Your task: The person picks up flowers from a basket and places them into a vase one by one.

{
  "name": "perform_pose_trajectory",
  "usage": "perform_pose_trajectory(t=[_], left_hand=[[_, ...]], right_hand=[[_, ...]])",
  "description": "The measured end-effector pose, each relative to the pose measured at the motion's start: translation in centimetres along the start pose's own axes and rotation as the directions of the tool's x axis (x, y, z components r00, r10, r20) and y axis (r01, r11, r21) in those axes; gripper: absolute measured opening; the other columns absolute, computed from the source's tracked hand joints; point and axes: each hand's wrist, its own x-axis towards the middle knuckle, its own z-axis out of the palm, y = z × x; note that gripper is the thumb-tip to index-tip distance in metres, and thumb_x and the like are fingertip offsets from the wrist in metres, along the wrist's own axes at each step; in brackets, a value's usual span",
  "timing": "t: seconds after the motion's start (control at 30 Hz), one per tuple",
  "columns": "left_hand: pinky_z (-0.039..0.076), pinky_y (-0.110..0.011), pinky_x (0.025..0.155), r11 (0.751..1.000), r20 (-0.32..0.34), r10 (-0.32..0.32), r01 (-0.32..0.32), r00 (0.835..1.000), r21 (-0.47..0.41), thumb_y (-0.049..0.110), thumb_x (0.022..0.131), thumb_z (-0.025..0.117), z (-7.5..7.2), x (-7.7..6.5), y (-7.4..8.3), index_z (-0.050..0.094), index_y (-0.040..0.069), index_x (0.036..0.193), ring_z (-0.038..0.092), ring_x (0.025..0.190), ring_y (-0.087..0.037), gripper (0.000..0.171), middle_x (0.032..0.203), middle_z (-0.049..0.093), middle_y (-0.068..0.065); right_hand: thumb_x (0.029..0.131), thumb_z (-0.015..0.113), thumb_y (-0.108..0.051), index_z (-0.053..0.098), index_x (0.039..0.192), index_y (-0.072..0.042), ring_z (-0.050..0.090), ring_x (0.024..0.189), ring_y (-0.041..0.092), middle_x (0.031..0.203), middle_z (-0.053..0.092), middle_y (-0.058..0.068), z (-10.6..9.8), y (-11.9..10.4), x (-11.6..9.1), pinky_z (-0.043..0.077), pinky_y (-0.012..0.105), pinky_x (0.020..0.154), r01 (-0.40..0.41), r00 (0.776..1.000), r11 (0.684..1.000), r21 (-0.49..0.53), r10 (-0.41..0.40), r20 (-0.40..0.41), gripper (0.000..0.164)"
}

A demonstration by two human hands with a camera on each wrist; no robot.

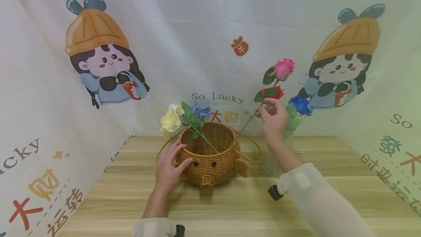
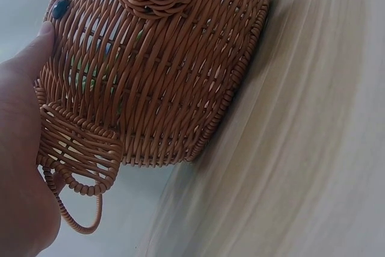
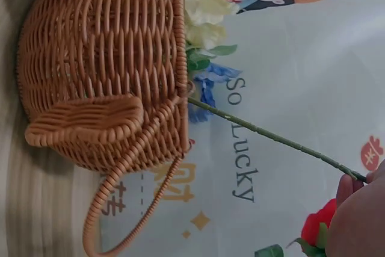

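A brown wicker basket [image 1: 210, 167] with an animal face stands upright on the table. My left hand [image 1: 169, 165] holds its left side, thumb on the front near an eye and fingertips at the rim; the wicker ear hides some fingers in the left wrist view. Between thumb and fingers my right hand [image 1: 274, 120] pinches the green stem [image 3: 258, 127] of a pink rose [image 1: 284, 68]. The stem's lower end goes inside the basket's right rim. Yellow flowers [image 1: 171, 120] and blue flowers [image 1: 200, 110] lean out at the back left of the basket.
Behind my right forearm stands a clear vase [image 1: 273, 164], partly hidden. A blue rose [image 1: 300, 105] and a red rose [image 1: 277, 92] show above it. The basket's handle loop [image 1: 254, 151] sticks out on the right. A printed cloth [image 1: 158, 57] hangs behind the wooden table [image 1: 230, 211].
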Motion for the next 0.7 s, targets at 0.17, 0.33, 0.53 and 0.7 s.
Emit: perform_pose_trajectory(t=[0.17, 0.33, 0.53, 0.7], left_hand=[[0.020, -0.063, 0.106, 1.000, 0.012, -0.015, 0.015, 1.000, 0.004, 0.031, 0.082, 0.077, -0.1, 0.0, 0.1, 0.063, 0.015, 0.127, 0.037, 0.134, -0.038, 0.049, 0.148, 0.046, -0.004], [0.020, -0.064, 0.106, 1.000, 0.015, -0.018, 0.018, 1.000, 0.004, 0.031, 0.083, 0.077, -0.1, 0.0, 0.1, 0.063, 0.015, 0.128, 0.036, 0.135, -0.037, 0.050, 0.148, 0.045, -0.003], [0.020, -0.064, 0.106, 1.000, 0.023, -0.028, 0.028, 0.999, 0.008, 0.033, 0.083, 0.077, -0.1, 0.0, 0.1, 0.063, 0.016, 0.128, 0.036, 0.136, -0.035, 0.050, 0.149, 0.045, -0.002], [0.020, -0.063, 0.106, 1.000, 0.019, -0.015, 0.015, 1.000, 0.009, 0.033, 0.083, 0.077, -0.2, 0.0, 0.2, 0.063, 0.016, 0.127, 0.037, 0.135, -0.035, 0.049, 0.148, 0.046, -0.003]], right_hand=[[0.086, 0.065, 0.010, 0.062, 0.103, 0.007, 0.066, 0.066, 0.010, 0.101, 0.064, 0.025, -0.8, -0.5, 1.2, 0.055, 0.022, 0.061, 0.038, 0.998, 0.998, 0.040, -0.036, -0.049, 0.017], [0.086, 0.068, 0.006, 0.065, 0.103, -0.004, 0.067, 0.067, 0.013, 0.105, 0.066, 0.019, -1.5, -1.6, 2.3, 0.055, 0.020, 0.063, 0.016, 0.996, 1.000, -0.010, -0.017, -0.085, 0.020], [0.087, 0.068, 0.003, 0.062, 0.108, -0.003, 0.067, 0.075, 0.012, 0.110, 0.067, 0.009, -2.8, -2.8, 3.3, 0.056, 0.022, 0.068, 0.039, 0.996, 0.997, -0.060, -0.044, -0.073, 0.022], [0.089, 0.068, -0.001, 0.062, 0.110, -0.005, 0.067, 0.074, 0.009, 0.112, 0.066, 0.007, -4.1, -3.5, 3.9, 0.055, 0.021, 0.070, 0.044, 0.996, 0.994, -0.101, -0.052, -0.070, 0.023]])
